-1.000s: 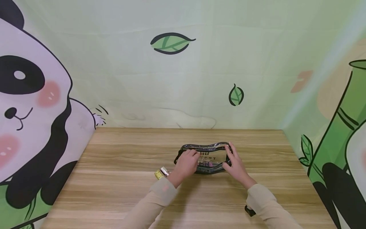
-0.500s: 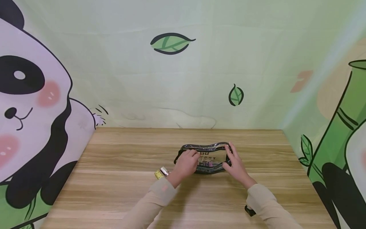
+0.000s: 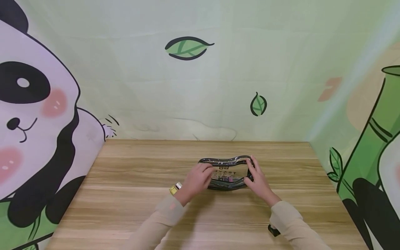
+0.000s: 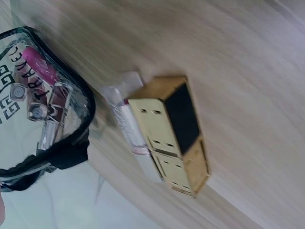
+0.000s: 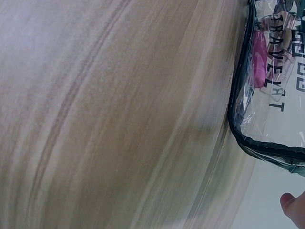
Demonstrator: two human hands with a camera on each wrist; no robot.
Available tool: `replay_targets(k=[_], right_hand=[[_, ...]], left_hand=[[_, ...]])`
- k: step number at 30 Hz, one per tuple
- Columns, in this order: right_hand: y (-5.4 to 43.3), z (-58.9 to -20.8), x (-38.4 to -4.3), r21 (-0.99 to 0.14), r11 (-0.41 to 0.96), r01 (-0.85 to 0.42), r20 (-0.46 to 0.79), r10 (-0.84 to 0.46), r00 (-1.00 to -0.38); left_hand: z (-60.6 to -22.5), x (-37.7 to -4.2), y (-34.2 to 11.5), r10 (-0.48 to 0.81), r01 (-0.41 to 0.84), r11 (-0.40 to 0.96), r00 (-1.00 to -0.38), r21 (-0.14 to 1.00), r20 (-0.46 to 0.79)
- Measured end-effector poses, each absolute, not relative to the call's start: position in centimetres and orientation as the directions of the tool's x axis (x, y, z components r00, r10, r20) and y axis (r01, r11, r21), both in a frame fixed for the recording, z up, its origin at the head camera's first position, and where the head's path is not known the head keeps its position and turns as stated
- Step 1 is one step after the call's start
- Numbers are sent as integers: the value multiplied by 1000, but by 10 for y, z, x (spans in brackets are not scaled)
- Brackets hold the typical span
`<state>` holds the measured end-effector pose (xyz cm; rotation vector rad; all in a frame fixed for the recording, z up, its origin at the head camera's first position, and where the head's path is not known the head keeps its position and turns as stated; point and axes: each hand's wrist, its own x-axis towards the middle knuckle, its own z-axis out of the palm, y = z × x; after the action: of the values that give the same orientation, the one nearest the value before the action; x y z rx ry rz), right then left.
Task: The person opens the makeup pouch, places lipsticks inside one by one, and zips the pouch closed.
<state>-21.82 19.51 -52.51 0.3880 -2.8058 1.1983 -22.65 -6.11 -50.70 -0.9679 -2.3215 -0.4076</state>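
A clear travel pouch (image 3: 228,172) with black trim lies on the wooden table. Inside show a pink tube (image 4: 40,65) and several small cosmetic tubes (image 4: 53,117). My left hand (image 3: 196,178) has its fingers curled at the pouch's left end; what lies under the fingertips is hidden. At the right end my right hand (image 3: 260,180) holds the pouch, thumb on the near side and fingers on the far side. Left of my left wrist lie a small yellow wooden box (image 4: 159,121) with a black panel and a clear-wrapped tube (image 4: 131,126) against it.
The table (image 3: 140,215) reaches back to a green cloth wall (image 3: 218,86) printed with leaves and a panda. A small black device (image 3: 273,230) shows under the right sleeve cuff.
My left hand has shifted a little left along the pouch, covering its left end and part of the tube beside the yellow box. The right hand stays in place.
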Motion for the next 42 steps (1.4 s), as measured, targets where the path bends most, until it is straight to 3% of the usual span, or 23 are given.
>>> replay_targets(k=[8,16,23,36,42], right_hand=[[195,-527,-218,-704,662,-258,165,-201,-966],[195,-525,-218,-695,674,-251,155,-200,-967],[195,-525,-218,-689,676,-260,166,-202,-965],[194,-525,-218,-673,679,-294,210,-206,-956],[194,-526,-218,-686,672,-280,194,-202,-960]], left_hand=[[-510,-228,-78,492,718,693,-532,59,689],[-517,-227,-97,440,667,739,-582,92,684],[-525,-223,-113,427,607,787,-663,108,615],[-550,-219,-138,454,611,786,-673,93,584],[-559,-214,-148,454,592,798,-715,115,532]])
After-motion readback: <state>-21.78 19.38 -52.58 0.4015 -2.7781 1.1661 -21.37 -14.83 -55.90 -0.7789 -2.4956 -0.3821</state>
